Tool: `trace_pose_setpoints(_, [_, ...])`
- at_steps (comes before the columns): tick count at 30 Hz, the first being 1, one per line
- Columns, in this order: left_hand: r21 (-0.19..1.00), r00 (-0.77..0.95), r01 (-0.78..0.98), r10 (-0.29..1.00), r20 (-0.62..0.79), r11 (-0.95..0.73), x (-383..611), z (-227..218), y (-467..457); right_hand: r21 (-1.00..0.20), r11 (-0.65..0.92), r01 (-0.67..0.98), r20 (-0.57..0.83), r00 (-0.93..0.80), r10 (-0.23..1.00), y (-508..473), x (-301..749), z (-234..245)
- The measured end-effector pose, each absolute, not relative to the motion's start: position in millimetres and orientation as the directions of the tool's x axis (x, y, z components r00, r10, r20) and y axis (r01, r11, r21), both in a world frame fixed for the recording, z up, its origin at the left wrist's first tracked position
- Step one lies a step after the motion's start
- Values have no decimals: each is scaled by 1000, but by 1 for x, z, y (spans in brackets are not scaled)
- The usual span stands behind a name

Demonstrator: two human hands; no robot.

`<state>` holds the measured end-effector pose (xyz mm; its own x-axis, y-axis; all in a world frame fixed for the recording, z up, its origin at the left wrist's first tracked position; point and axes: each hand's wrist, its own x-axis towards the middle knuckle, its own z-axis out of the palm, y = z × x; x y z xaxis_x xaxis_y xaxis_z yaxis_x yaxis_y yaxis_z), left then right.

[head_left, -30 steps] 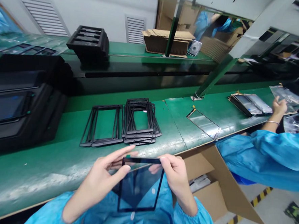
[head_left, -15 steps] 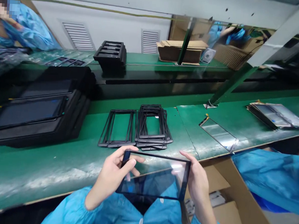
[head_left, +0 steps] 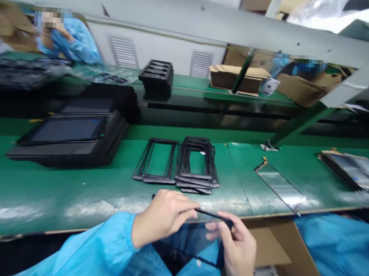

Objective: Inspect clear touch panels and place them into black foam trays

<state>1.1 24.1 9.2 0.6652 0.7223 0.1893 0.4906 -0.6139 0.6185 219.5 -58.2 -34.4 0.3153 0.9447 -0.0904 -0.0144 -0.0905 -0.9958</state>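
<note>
A clear glass panel with a black frame (head_left: 190, 240) is tilted in front of my chest, over the near edge of the bench. My left hand (head_left: 162, 213) reaches across its far edge, thumb and fingers pinched on the black rim near the middle. At the right end, my right hand (head_left: 238, 245) grips the panel, thumb on the near face and fingers around the corner. The panel's left end is mostly hidden behind my left hand. Beyond it lie a pile of black rectangular frames (head_left: 197, 183) and, beside that, several more black frames (head_left: 158, 180).
Black trays with a dark screen (head_left: 68, 131) are stacked at left. A loose glass panel (head_left: 278, 185) lies at right, with stacked panels (head_left: 354, 167) farther off. An open cardboard box (head_left: 278, 243) stands below the bench; a blue sleeve (head_left: 337, 247) is beside it.
My left hand has moved from the panel's left end to its far edge, nearer my right hand. The right thumb now presses on the panel's face. The view has shifted left.
</note>
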Motion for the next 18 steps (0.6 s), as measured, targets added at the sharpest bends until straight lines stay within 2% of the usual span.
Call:
trace_pose_setpoints(3, [637, 648, 494, 739, 184, -591, -3, 12, 22, -992, -119, -39, -125, 307, 944, -53, 211, -38])
trace_pose_setpoints(6, [677, 649, 478, 745, 158, -560, -10, 21, 19, -981, -139, -137, -157, 127, 979, -37, 192, -37])
trace_pose_setpoints(9, [807, 562, 438, 821, 98, -396, -27, 37, 23, -940, -184, -288, -180, -41, 983, -18, 170, -33])
trace_pose_setpoints(11, [894, 388, 388, 920, 63, -225, -54, 51, 34, -912, -154, -380, -155, -29, 988, -4, 166, -36])
trace_pose_setpoints(13, [953, 124, 285, 990, 65, -99, -95, 67, 53, -914, -67, -399, -115, 99, 988, 8, 172, -47])
trace_pose_setpoints(16, [997, -306, 53, 949, 74, -61, -173, 89, 89, -948, 2, -319, -91, 274, 957, 19, 185, -78])
trace_pose_setpoints(18, [996, -442, -7, 894, 77, -89, -223, 101, 116, -966, -8, -258, -93, 319, 943, 19, 189, -101])
